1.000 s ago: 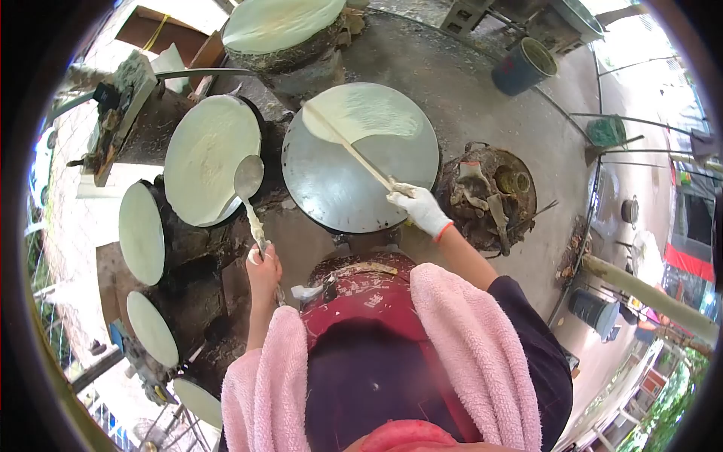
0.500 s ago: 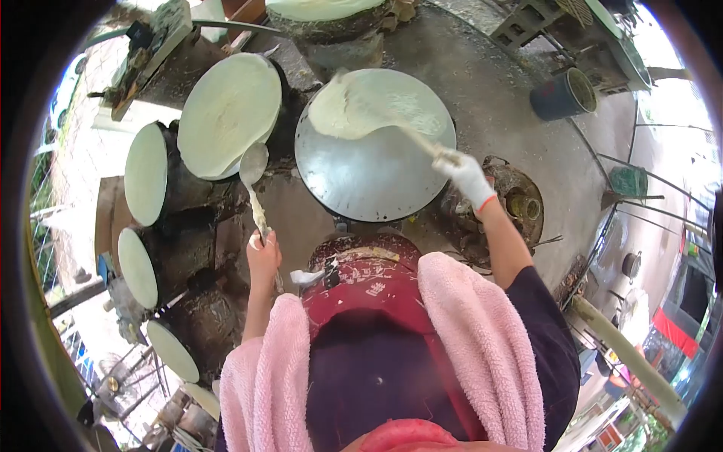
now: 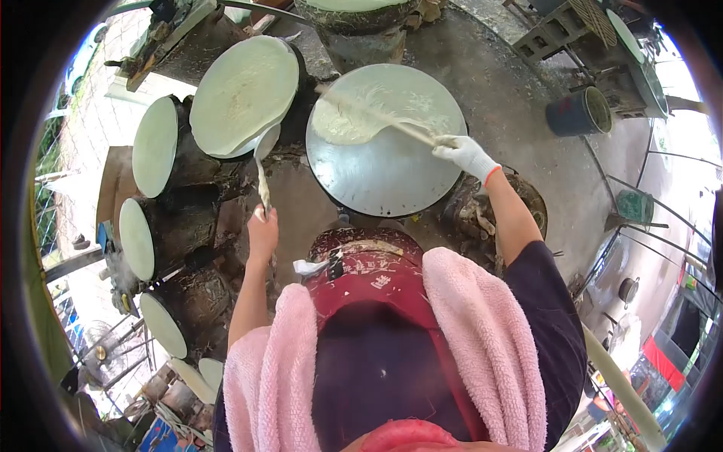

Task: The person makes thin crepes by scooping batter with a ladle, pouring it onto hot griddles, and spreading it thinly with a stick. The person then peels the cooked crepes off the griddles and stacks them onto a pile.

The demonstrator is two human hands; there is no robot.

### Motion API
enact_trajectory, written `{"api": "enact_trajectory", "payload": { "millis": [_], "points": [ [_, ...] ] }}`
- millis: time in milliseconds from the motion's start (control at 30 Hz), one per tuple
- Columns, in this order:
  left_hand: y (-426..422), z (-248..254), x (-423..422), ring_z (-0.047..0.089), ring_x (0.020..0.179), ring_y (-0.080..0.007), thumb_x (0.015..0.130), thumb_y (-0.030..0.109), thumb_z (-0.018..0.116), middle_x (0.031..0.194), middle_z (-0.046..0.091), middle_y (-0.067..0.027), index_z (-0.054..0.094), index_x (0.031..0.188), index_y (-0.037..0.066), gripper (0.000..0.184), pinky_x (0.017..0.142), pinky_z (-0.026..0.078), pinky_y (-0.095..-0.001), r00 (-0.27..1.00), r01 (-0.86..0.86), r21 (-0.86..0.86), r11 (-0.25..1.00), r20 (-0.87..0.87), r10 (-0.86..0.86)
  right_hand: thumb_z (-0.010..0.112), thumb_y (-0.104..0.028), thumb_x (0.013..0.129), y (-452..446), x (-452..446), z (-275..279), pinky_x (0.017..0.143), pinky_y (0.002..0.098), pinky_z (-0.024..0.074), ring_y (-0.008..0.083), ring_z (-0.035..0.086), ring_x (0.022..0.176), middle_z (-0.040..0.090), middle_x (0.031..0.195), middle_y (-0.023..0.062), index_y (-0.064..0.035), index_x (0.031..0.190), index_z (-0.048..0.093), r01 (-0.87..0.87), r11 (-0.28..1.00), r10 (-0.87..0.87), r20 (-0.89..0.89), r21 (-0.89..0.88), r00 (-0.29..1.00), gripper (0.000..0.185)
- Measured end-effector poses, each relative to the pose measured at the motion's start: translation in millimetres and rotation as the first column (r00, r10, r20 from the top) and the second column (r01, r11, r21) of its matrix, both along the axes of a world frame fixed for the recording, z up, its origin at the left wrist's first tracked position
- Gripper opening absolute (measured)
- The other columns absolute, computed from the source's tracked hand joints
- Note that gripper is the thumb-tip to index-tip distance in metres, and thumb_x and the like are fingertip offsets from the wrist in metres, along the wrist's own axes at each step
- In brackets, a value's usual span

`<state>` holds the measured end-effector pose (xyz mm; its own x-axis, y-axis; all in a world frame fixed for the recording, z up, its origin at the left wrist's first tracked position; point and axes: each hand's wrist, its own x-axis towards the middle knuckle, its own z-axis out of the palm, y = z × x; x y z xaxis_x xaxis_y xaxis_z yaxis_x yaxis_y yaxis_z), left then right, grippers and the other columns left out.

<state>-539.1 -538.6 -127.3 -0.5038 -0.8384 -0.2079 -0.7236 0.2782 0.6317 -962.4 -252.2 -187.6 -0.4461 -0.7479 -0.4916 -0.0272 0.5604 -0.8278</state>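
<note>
My left hand (image 3: 263, 232) is closed around the batter-coated handle of a ladle (image 3: 266, 142). The ladle's bowl is by the lower edge of a batter-covered griddle (image 3: 245, 98) at the upper left. My right hand (image 3: 465, 156), in a white glove with an orange cuff, grips a long wooden batter spreader (image 3: 399, 126). The spreader reaches across a large round griddle (image 3: 376, 181) in front of me, and its blurred far end is over the upper left side. Pale batter (image 3: 346, 124) covers the upper part of that griddle; the lower part is bare shiny metal.
More round griddles with pale sheets, such as one at the left (image 3: 155, 147), curve down the left side on dark stoves. Right of the main griddle stands a cluttered round stand (image 3: 527, 200). A dark bucket (image 3: 578, 113) is farther back. A pink towel (image 3: 482, 331) hangs over my shoulders.
The view has shifted a little. The ladle's bowl has turned and moved up along the left griddle's edge. The spreader has swept over the main griddle, and the batter there reaches farther right.
</note>
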Motion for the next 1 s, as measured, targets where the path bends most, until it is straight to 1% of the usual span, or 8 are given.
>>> {"api": "enact_trajectory", "payload": {
  "millis": [200,300,433,567,700,833,900,1000],
  "points": [
    [-11,-8,-35,0.062,0.083,-0.0463,0.092,0.016,0.057,0.082,0.064,-0.0285,0.057,0.107,-0.003,0.024,0.069,0.049,-0.0447,0.977,0.172,-0.079,0.982,0.143,-0.159,0.071,-0.017,0.086,50,22,26,0.104,0.0292,0.0390,0.0133,0.055,0.115,0.061,0.127,0.0093,0.0055,0.128,0.057,-0.228,0.972,0.235,0.129,-0.065,0.964,0.050],
    [-9,-2,-56,0.062,0.083,-0.0470,0.092,0.019,0.057,0.082,0.064,-0.0283,0.052,0.108,-0.001,0.026,0.069,0.049,-0.0523,0.936,0.275,-0.145,0.950,0.265,-0.231,0.072,-0.022,0.086,47,5,15,0.101,0.0261,0.0411,0.0134,0.059,0.111,0.065,0.124,0.0095,0.0051,0.122,0.061,0.086,0.988,-0.078,0.067,-0.127,0.995,0.047],
    [-4,7,-55,0.064,0.078,-0.0446,0.092,0.018,0.055,0.080,0.065,-0.0255,0.050,0.106,0.002,0.022,0.067,0.051,-0.0530,0.841,0.442,-0.179,0.879,0.424,-0.337,0.071,-0.024,0.086,2,6,20,0.097,0.0253,0.0430,0.0144,0.061,0.109,0.064,0.125,0.0081,-0.0003,0.120,0.064,-0.206,0.976,0.193,-0.157,-0.071,0.969,0.043],
    [20,23,-16,0.065,0.077,-0.0433,0.091,0.015,0.053,0.079,0.065,-0.0240,0.050,0.102,0.004,0.016,0.067,0.052,-0.0527,0.755,0.514,-0.088,0.853,0.520,-0.401,0.070,-0.024,0.086,20,38,15,0.089,0.0234,0.0442,0.0090,0.057,0.094,0.067,0.108,0.0021,-0.0019,0.120,0.066,-0.252,0.967,0.245,0.136,0.037,0.960,0.041],
    [69,34,28,0.065,0.077,-0.0440,0.090,0.012,0.051,0.080,0.065,-0.0229,0.048,0.101,0.005,0.014,0.068,0.051,-0.0546,0.730,0.530,0.021,0.848,0.497,-0.469,0.071,-0.020,0.084,83,89,28,0.081,0.0229,0.0454,0.0044,0.056,0.088,0.067,0.099,0.0005,-0.0012,0.123,0.064,-0.088,0.995,0.097,0.218,-0.052,0.971,0.044],
    [91,19,44,0.063,0.077,-0.0469,0.091,0.018,0.054,0.080,0.065,-0.0236,0.049,0.099,0.005,0.016,0.068,0.048,-0.0551,0.760,0.523,0.202,0.828,0.330,-0.560,0.069,-0.020,0.088,109,183,49,0.050,0.0193,0.0385,0.0020,0.051,0.062,0.061,0.078,-0.0040,-0.0061,0.130,0.060,0.442,0.897,-0.400,0.471,0.023,0.786,0.045],
    [69,26,45,0.064,0.068,-0.0379,0.092,0.018,0.056,0.073,0.064,-0.0192,0.052,0.097,0.004,0.015,0.062,0.048,-0.0476,0.768,0.586,0.232,0.777,0.147,-0.623,0.068,-0.025,0.090,96,223,41,0.046,0.0212,0.0364,0.0039,0.049,0.056,0.055,0.069,-0.0055,-0.0072,0.119,0.064,0.423,0.895,-0.394,0.694,0.141,0.603,0.034],
    [43,60,49,0.056,0.058,-0.0188,0.093,0.015,0.059,0.064,0.057,-0.0092,0.057,0.097,0.003,0.013,0.055,0.043,-0.0344,0.872,0.490,0.222,0.843,-0.120,-0.475,0.064,-0.030,0.093,11,275,61,0.039,0.0210,0.0367,0.0050,0.044,0.046,0.051,0.065,-0.0041,-0.0074,0.104,0.064,0.503,0.862,-0.423,0.634,0.061,0.647,0.025]
  ]
}}
